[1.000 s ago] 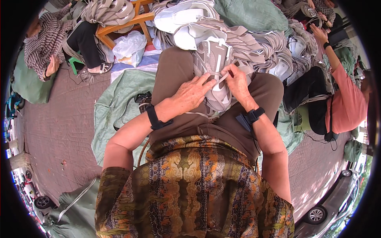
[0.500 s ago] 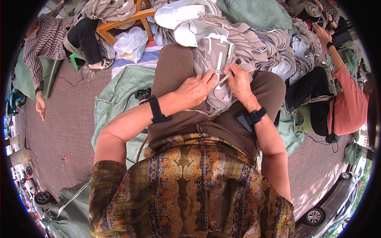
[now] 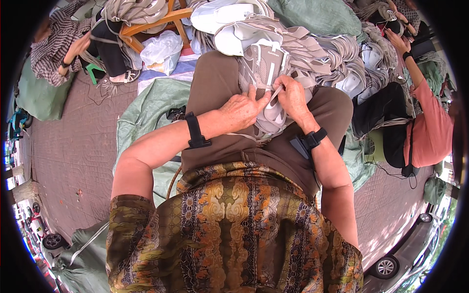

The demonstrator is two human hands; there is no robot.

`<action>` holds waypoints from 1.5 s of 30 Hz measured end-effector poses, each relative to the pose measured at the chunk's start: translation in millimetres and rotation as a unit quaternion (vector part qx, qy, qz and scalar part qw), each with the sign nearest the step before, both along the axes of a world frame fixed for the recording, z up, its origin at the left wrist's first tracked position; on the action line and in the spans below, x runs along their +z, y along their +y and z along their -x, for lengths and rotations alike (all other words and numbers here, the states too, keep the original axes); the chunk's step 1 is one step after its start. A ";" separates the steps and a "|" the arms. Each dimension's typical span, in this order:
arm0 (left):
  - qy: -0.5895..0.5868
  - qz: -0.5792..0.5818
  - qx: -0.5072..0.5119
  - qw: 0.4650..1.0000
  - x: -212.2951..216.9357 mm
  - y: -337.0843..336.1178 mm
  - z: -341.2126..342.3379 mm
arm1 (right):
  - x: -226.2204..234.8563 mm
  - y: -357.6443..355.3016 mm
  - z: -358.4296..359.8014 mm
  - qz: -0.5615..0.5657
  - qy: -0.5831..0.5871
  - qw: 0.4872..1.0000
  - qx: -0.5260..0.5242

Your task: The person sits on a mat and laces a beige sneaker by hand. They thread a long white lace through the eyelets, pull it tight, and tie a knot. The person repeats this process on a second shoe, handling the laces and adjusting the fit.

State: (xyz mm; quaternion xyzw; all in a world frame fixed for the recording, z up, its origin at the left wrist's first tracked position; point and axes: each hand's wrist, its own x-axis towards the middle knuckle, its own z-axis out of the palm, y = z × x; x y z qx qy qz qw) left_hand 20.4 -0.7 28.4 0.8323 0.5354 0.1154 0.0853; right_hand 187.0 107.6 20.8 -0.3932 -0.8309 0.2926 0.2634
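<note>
Landmark: shoe upper [image 3: 266,78] lying on the person's lap, toe end toward the belly, tongue end toward the knees.

Beyond the upper, past the knees: big heap of grey-white uppers [image 3: 312,44], flat and unlaced as far as can be seen. Judged as stock still to be worked; no finished pile can be told apart from it.

Under and left of the upper: green tarp [image 3: 146,112] spread on the paving.

Right of the upper, well apart: a co-worker in a pink top [image 3: 427,132], handling pieces at the far edge of the heap. Far left: another person in a striped top [image 3: 53,46], seated.

On the upper itself: left hand [image 3: 242,110] rests on its near part, fingers curled and closed, thumb and forefinger pinching at the lace. Right hand [image 3: 293,97] touches the upper just beside the left, fingers bent, pinching the same pale lace [image 3: 277,93], which runs taut between the two hands.

Progress, as a judgement: lacing of this one upper is under way, lace drawn near the lower eyelets; upper eyelets toward the tongue look unthreaded, though detail is too small to be sure.
</note>
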 end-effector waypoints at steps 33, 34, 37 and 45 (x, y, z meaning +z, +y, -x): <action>-0.153 -0.017 -0.008 0.988 -6.7 17.3 23.5 | 13.3 4.2 0.1 -0.089 -0.093 0.991 0.034; -0.177 -0.002 0.017 0.984 -2.4 22.5 29.2 | 10.8 4.0 -1.6 -0.088 -0.084 0.992 0.033; -0.258 0.034 0.092 0.961 13.9 39.0 39.3 | 7.1 4.6 -0.6 -0.083 -0.067 0.994 0.037; -0.179 -0.009 0.086 0.980 -5.9 59.2 14.9 | -0.6 -0.9 4.1 -0.055 -0.032 0.997 0.042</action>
